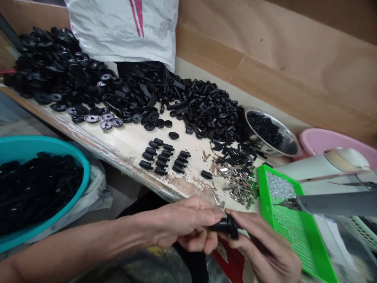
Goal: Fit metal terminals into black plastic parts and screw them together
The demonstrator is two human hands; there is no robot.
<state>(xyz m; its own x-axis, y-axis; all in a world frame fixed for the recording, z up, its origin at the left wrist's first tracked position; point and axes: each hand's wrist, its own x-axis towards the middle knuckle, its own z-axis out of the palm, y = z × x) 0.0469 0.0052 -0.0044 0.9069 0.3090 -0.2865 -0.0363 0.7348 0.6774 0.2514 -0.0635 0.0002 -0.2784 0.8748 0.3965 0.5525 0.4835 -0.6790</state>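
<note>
My left hand [182,224] and my right hand [262,247] meet just below the table's front edge. Both pinch one small black plastic part [226,226], a short stem with a round flanged head. The left fingers hold the stem end and the right fingers hold the head. On the table above them stand two short rows of black cylindrical pieces [165,156], and beside those lies a scatter of small metal clips [235,179].
Piles of black discs [53,67] and black tubes [212,108] cover the back of the table. A steel bowl [269,133], a pink basin [326,140], a green mesh tray [291,224] with a hanging screwdriver [324,203], and a teal basin [35,184] surround the hands.
</note>
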